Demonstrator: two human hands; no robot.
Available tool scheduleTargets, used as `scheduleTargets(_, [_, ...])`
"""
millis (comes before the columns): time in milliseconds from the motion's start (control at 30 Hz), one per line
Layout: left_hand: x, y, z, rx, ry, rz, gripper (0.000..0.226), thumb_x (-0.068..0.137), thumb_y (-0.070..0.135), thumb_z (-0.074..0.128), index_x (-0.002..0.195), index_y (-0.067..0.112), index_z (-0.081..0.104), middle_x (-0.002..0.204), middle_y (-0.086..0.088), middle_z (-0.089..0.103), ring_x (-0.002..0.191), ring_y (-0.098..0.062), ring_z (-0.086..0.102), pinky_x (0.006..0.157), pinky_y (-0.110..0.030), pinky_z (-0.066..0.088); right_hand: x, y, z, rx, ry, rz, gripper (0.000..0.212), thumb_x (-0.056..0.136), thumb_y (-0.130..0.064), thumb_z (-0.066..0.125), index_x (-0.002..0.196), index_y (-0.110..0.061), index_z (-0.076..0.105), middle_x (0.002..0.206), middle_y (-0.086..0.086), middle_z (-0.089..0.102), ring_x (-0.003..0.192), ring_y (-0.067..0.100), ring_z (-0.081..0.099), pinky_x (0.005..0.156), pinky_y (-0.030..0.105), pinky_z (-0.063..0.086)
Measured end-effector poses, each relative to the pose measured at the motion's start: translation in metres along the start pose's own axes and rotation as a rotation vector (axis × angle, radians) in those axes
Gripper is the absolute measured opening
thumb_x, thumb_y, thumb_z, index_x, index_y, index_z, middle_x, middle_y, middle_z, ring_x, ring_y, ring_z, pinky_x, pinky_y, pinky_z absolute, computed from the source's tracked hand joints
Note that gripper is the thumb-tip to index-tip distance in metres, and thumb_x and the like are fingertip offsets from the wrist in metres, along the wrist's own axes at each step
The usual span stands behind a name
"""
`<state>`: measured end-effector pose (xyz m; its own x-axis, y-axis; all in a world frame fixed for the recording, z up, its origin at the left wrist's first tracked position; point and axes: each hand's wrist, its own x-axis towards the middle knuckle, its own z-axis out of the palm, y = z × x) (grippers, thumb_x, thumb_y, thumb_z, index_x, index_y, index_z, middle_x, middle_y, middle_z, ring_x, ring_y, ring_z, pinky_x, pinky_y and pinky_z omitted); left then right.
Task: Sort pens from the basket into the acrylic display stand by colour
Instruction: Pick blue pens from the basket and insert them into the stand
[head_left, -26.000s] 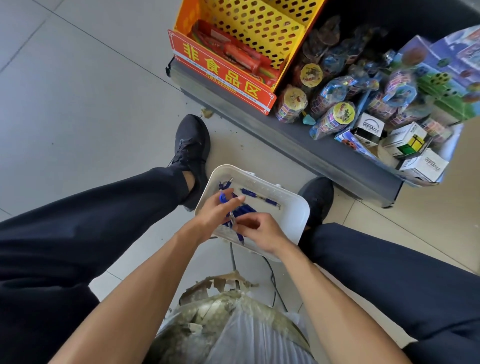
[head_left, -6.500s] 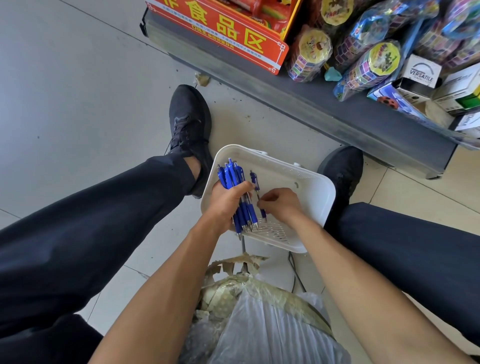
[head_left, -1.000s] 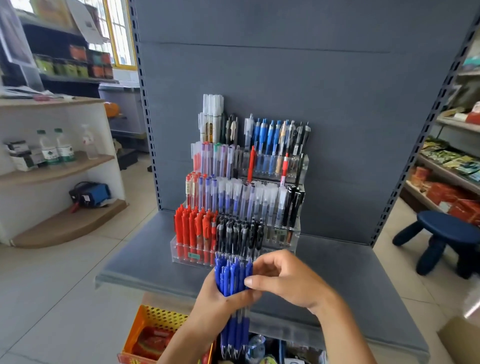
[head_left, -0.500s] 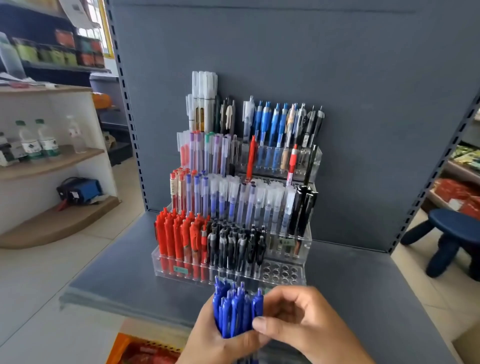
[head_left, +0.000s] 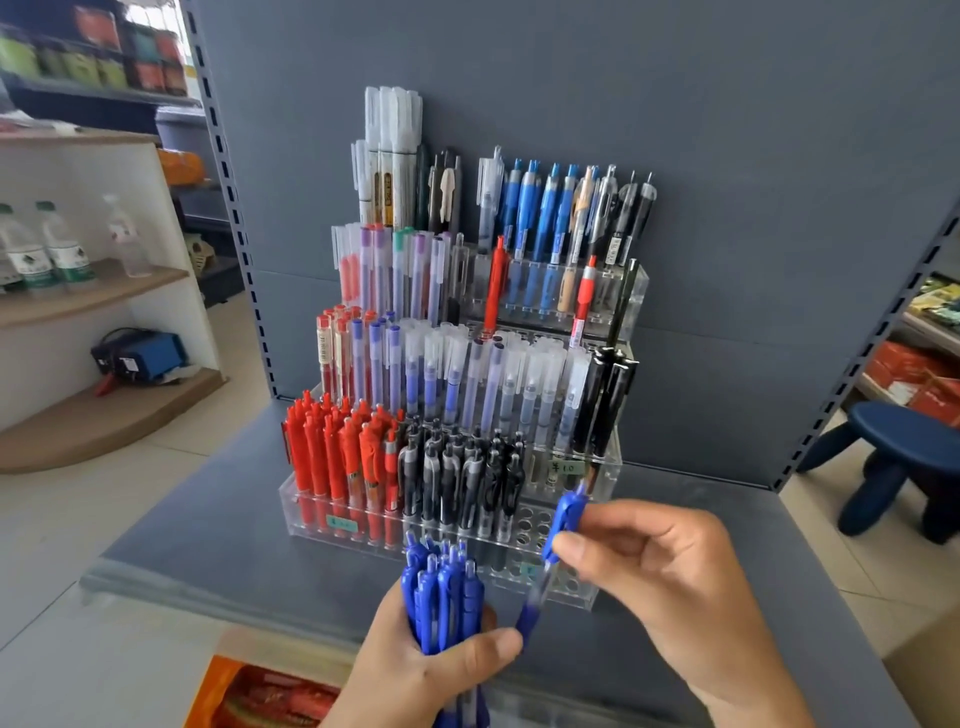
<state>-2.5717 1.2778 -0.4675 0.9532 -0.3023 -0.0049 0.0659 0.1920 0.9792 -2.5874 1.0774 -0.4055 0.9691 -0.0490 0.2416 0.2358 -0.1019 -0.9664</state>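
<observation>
One pen (head_left: 563, 519) now in right hand (head_left: 670, 587)

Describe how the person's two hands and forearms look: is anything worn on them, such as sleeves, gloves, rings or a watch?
Both are bare. The left hand and the right hand wear no gloves, and no rings show on the fingers in view. The forearms, as far as the head view shows them, carry no sleeves, and no watch or band shows at either wrist. Fingernails are short and unpainted.

Left hand (head_left: 426, 660): bare, no glove, no ring in sight; nails short.
Right hand (head_left: 670, 577): bare, no glove, no ring in sight.
Wrists: bare, no watch, no band.
Forearms: bare, no sleeve in view.
</observation>
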Motion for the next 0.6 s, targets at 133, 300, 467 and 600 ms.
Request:
scheduleTargets(133, [0.002,-0.003,0.0,-0.021,0.039,-0.026,0.066,0.042,0.021,0.094,0.087,-0.011,0.059,0.067,-0.014,0.064,0.062,-0.022,0.062,0.061,-0.026,0.053,0.01,-0.006,0.0,0.046,0.2,-0.187,0.018,0.067,-0.019,0.081,0.084,-0.024,0.083,0.08,0.006,0.079,0.071,0.019,0.075,0.069,0.023,0.059])
scheduleTargets(300, [0.006,-0.005,0.003,-0.021,0.043,-0.029,0.065,0.044,0.029,0.093,0.084,-0.009,0.058,0.066,-0.008,0.062,0.062,-0.019,0.061,0.061,-0.024,0.05,0.022,0.003,0.003,-0.091,0.402,-0.35,0.013,0.073,-0.016,0.081,0.083,-0.024,0.08,0.079,-0.006,0.079,0.069,0.012,0.074,0.068,0.017,0.057])
scheduleTargets(467, [0.006,-0.006,0.003,-0.03,0.038,-0.049,0.062,0.046,0.029,0.093,0.084,-0.004,0.057,0.068,-0.006,0.061,0.063,-0.018,0.059,0.062,-0.023,0.049,0.029,0.011,0.011,-0.146,0.487,-0.423,0.018,0.076,-0.015,0.082,0.089,-0.025,0.076,0.081,-0.014,0.077,0.069,0.006,0.073,0.067,0.013,0.054])
scheduleTargets(600, [0.004,-0.005,0.001,-0.034,0.026,-0.055,0.062,0.047,0.03,0.093,0.084,-0.003,0.056,0.067,-0.004,0.06,0.063,-0.016,0.058,0.06,-0.021,0.048,0.032,0.018,0.015,-0.178,0.482,-0.394,0.015,0.077,-0.021,0.082,0.09,-0.028,0.077,0.08,-0.014,0.077,0.07,0.008,0.073,0.067,0.014,0.054])
